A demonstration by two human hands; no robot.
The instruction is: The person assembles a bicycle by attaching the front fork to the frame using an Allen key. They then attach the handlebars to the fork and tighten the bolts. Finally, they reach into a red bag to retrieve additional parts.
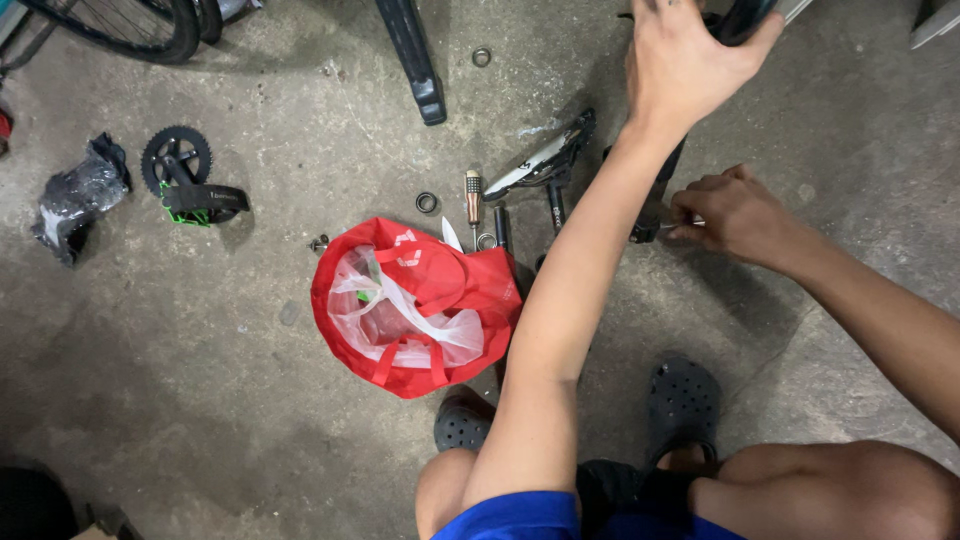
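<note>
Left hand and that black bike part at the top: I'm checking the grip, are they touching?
Touching. The head view shows the left hand wrapped on the black bike part, thumb on one side and fingers curled over the other, with no gap visible.

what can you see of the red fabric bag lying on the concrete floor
The red fabric bag lies slumped on the grey concrete floor, mouth open upward. It has white markings near the rim and red strap handles at its lower edge. Crumpled clear plastic bags fill the opening, with something green inside. The person's left forearm crosses over its right edge.
</note>
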